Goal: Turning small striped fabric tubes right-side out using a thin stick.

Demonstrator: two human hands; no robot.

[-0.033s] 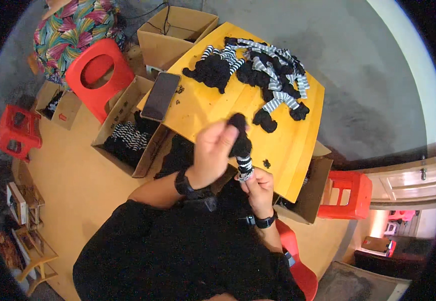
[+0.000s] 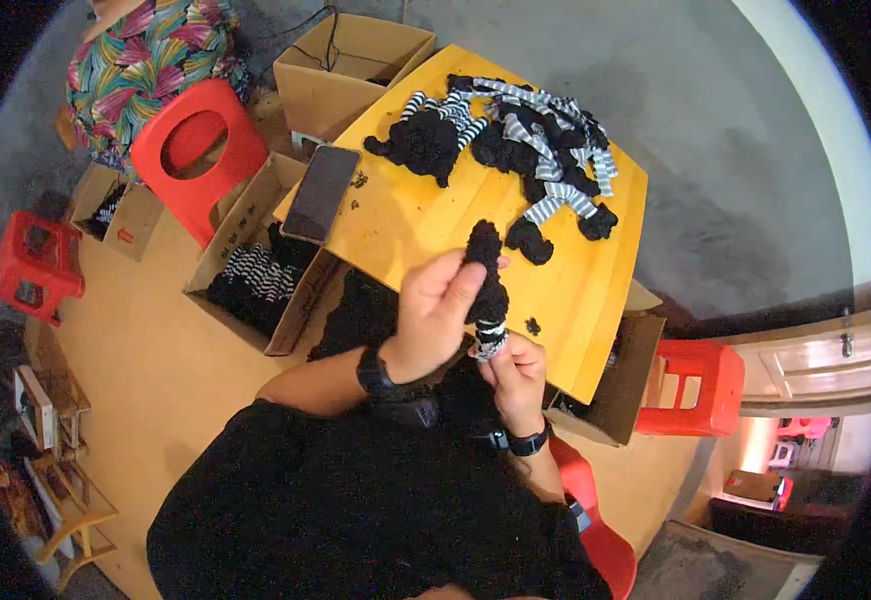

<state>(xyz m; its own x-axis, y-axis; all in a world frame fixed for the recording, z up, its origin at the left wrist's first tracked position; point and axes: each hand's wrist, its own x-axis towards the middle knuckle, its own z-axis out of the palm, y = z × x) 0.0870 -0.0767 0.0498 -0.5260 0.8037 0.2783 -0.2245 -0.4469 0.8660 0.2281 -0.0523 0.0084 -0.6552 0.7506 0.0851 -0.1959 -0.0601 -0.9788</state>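
Observation:
Between my hands, above the near edge of the yellow table (image 2: pixel 410 215), a fuzzy black knitted sock (image 2: pixel 488 290) with a black-and-white striped cuff is held upright. My left hand (image 2: pixel 433 315) grips its black part, thumb pressed on the near side. Lower down, my right hand (image 2: pixel 518 370) pinches the bunched striped end. Across the far part of the table lies a loose heap of similar black pieces with grey-and-white striped parts (image 2: pixel 545 140). Beside it is a black piece with black-and-white stripes (image 2: pixel 420 145).
A dark phone (image 2: pixel 322 195) lies at the table's left edge. An open carton (image 2: pixel 290 325) of striped and black knitwear stands left of it; another carton (image 2: pixel 620 390) is at the right. Red stools (image 2: pixel 690 390) stand around. A person in patterned clothing (image 2: pixel 155 75) is at the far left.
My left hand has shifted slightly down and right along the sock. The sock's black tip now stands straighter and shows more clearly. My right hand stays in place.

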